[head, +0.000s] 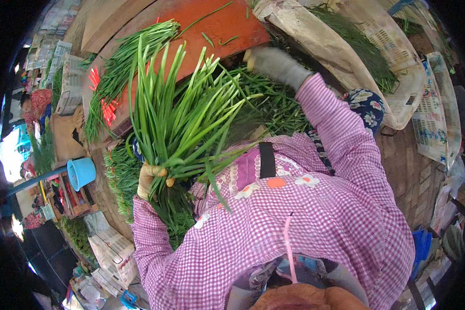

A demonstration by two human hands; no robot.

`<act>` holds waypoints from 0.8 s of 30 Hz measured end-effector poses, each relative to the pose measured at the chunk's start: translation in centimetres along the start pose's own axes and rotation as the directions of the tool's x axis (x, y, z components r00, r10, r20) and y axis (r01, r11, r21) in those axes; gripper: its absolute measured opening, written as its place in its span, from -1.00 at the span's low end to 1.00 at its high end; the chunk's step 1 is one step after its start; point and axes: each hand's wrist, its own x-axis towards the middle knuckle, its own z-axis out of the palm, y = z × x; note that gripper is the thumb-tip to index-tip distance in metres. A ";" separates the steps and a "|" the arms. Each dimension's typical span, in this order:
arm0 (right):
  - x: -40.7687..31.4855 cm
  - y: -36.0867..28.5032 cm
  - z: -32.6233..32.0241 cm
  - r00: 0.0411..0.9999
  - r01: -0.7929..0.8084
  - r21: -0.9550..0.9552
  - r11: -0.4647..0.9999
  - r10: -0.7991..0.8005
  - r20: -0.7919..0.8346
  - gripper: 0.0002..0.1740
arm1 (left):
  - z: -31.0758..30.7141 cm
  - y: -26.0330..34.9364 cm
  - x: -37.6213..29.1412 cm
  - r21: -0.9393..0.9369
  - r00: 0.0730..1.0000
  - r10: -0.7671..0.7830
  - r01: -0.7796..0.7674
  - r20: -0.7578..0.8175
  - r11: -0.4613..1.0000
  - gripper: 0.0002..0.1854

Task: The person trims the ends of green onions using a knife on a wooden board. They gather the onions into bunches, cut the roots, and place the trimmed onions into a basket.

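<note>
My left hand, in a pale glove with tan fingertips, is closed around a large bunch of green garlic chives. Their pale stem ends fan out away from me and the leaves hang below the fist. My right hand, in a grey glove, is blurred beyond the red tabletop's near right corner; whether it holds anything is unclear. On the red tabletop lies a smaller pile of chives with red ties beside it. Loose leaves are heaped below my right hand.
A white plastic crate with a pale liner and fine greens stands at the right. Tied green bundles lie at my left, near a blue bucket. Another person is at the far left.
</note>
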 end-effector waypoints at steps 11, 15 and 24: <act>0.0 -2.6 4.8 0.920 0.068 0.490 0.869 -0.245 0.307 -0.21 | 1.0 -3.1 -0.1 -0.016 0.999 -0.031 0.031 -0.021 0.999 -0.31; 0.6 -2.7 5.7 0.928 0.166 0.215 0.962 -0.226 0.296 -0.26 | 3.5 -3.1 0.6 -0.098 0.988 -0.116 0.126 0.102 0.987 -0.25; -2.9 -4.2 4.2 0.956 0.292 0.383 0.876 -0.258 -0.137 -0.50 | 3.9 -3.6 1.5 -0.141 0.979 -0.124 0.147 0.160 0.979 -0.34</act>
